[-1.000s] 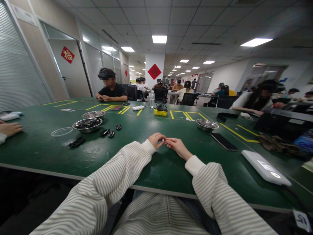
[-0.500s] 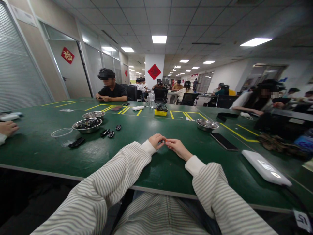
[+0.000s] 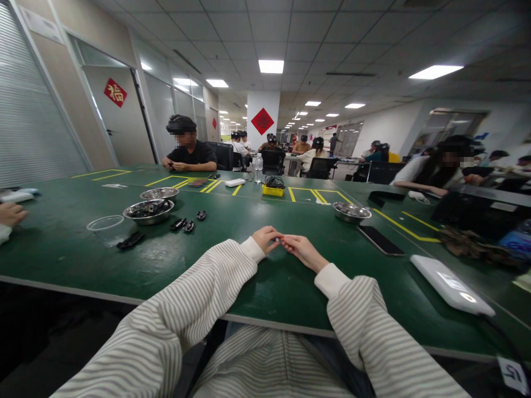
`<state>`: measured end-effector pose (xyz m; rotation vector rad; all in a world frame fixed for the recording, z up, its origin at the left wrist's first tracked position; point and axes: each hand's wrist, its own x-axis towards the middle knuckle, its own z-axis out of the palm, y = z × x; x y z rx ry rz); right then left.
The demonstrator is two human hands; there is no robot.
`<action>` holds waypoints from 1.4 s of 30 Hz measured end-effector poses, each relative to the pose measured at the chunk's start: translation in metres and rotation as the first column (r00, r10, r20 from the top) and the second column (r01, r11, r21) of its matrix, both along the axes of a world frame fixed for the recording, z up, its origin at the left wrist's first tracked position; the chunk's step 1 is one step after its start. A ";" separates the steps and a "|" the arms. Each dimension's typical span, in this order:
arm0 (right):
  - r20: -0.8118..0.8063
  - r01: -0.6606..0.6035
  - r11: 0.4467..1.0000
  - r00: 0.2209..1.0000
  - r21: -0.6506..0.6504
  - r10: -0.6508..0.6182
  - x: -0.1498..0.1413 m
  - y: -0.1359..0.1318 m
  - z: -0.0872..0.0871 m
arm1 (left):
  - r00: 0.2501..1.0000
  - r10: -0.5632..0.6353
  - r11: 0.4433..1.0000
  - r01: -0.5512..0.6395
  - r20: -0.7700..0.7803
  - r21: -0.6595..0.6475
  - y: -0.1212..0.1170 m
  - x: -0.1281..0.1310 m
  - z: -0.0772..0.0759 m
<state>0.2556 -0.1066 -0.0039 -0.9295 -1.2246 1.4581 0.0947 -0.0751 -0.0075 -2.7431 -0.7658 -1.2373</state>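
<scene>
Above the middle of the green table (image 3: 265, 276), my left hand (image 3: 266, 239) is closed in a pinch on a small dark part (image 3: 275, 240) with a pale spot, mostly hidden by the fingers. My right hand (image 3: 299, 249) meets it fingertip to fingertip, also pinched at that small part. What exactly it is cannot be made out. To the left, several black plastic pieces (image 3: 188, 226) lie loose on the table. Beyond them a metal bowl (image 3: 148, 213) is heaped with black parts.
A second metal bowl (image 3: 159, 193) stands behind the first; another (image 3: 352, 211) is at the right. A phone (image 3: 380, 240) and a white power bank (image 3: 451, 283) lie right. A clear lid (image 3: 105, 223) and yellow tray (image 3: 272, 190) are ahead. A co-worker's hand (image 3: 13, 213) is far left.
Both my hands stay almost where they were, fingertips still together on the small part. The co-worker's hand at the far left has shifted slightly left.
</scene>
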 end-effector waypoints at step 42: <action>0.196 0.128 0.977 0.967 0.171 -0.161 0.002 0.000 0.002 | 0.996 -0.057 0.997 0.054 0.061 0.051 0.001 0.001 -0.002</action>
